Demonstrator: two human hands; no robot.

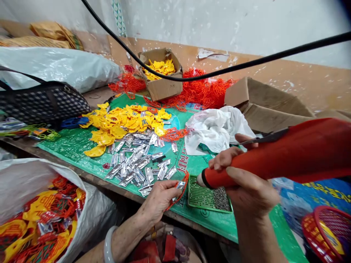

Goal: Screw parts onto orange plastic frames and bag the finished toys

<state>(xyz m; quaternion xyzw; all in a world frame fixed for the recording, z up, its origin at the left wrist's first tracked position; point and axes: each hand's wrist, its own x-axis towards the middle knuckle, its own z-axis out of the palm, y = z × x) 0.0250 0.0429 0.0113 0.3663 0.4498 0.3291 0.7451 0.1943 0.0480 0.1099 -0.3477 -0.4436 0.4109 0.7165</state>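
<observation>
Pinching a silvery metal piece [181, 185] and an orange strip [187, 178] just left of a green tray [201, 194], the left hand [159, 197] faces a red tool [274, 157] clasped by the right hand [248, 188]; beyond lie loose silvery pieces [148, 175], yellow parts [117, 119] and a cardboard box [164, 90].

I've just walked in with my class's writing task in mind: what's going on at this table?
A person's right hand grips a red tool, its tip pointing at a green tray with small metal bits. The left hand holds a silver piece and an orange strand. Loose yellow pieces and more silver pieces lie heaped on the green cover.
</observation>
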